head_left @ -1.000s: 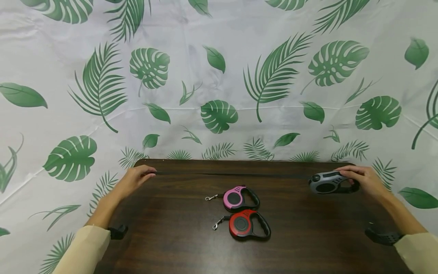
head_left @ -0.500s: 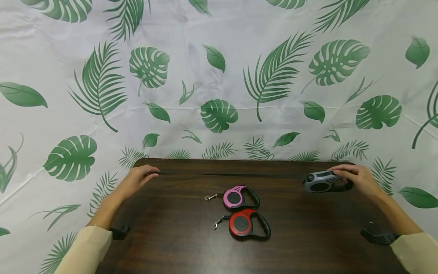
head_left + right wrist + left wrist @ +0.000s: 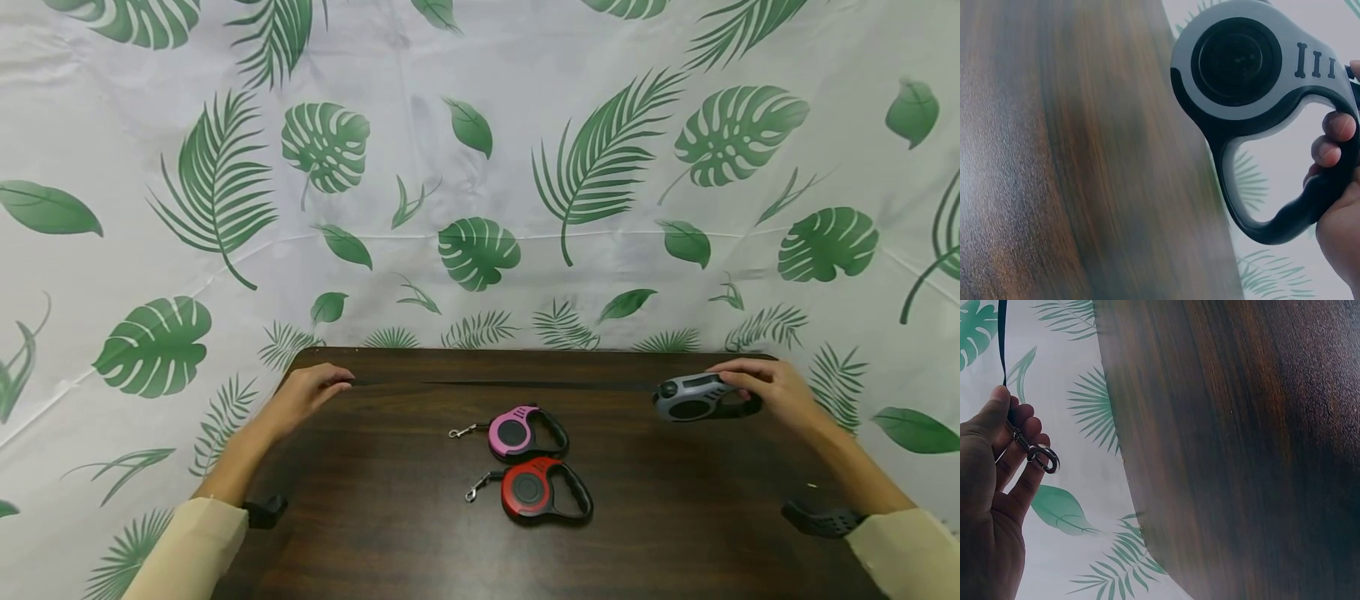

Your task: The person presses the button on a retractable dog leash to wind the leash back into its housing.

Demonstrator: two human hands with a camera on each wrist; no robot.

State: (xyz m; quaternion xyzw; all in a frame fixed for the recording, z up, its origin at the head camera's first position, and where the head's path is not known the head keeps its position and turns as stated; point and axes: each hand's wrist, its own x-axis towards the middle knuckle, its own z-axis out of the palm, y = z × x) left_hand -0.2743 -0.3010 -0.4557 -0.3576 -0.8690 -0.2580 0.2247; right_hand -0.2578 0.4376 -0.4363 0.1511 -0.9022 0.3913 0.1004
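Note:
A grey and black retractable dog leash (image 3: 690, 397) is held up by my right hand (image 3: 772, 390), whose fingers curl through and round its handle, as the right wrist view shows. From its casing a black strap (image 3: 510, 384) runs taut across to my left hand (image 3: 306, 397). In the left wrist view, thumb and fingers pinch the strap's end, and a metal snap hook (image 3: 1038, 453) lies against the fingers. A pink leash (image 3: 513, 433) and a red leash (image 3: 528, 490) lie on the table between the hands, nearer the body than the strap, each with its clip pointing left.
The dark wooden table (image 3: 390, 533) ends at the back against a white cloth (image 3: 480, 167) printed with green leaves. Black bands sit at both wrists near the sleeves.
My right hand has moved left with the grey leash, and my left hand a little to the right, so the strap between them is shorter. The pink and red leashes stay put.

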